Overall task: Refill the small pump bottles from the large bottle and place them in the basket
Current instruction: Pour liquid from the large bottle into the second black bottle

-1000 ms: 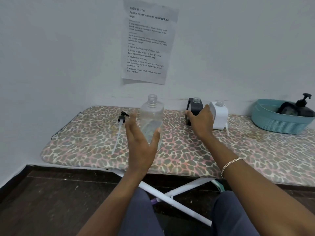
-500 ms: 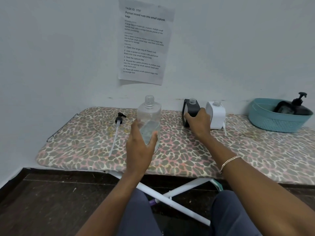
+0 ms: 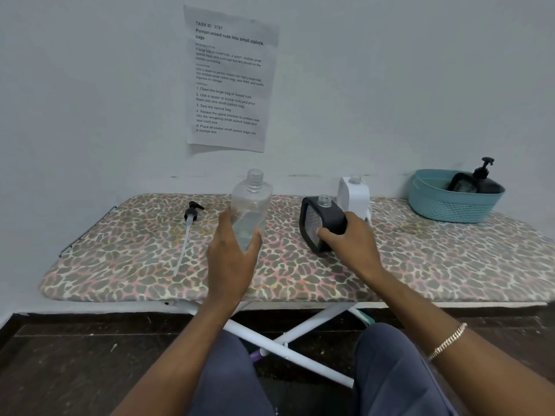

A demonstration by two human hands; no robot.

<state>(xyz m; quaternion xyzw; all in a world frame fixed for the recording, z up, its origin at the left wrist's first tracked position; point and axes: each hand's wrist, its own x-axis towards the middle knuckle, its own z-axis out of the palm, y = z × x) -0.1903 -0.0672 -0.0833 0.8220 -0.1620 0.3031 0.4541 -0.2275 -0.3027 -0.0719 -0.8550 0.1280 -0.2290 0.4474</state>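
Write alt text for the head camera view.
Left hand grips an uncapped clear large bottle; right hand grips a tilted black bottle, at a leopard-print board. A white bottle, a loose pump and a teal basket with a black pump bottle sit nearby.

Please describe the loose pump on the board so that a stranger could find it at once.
Look at the leopard-print ironing board. On its left part, left of the clear large bottle in the left hand, lies the loose pump. It alone has a black head with a long pale tube and no bottle.
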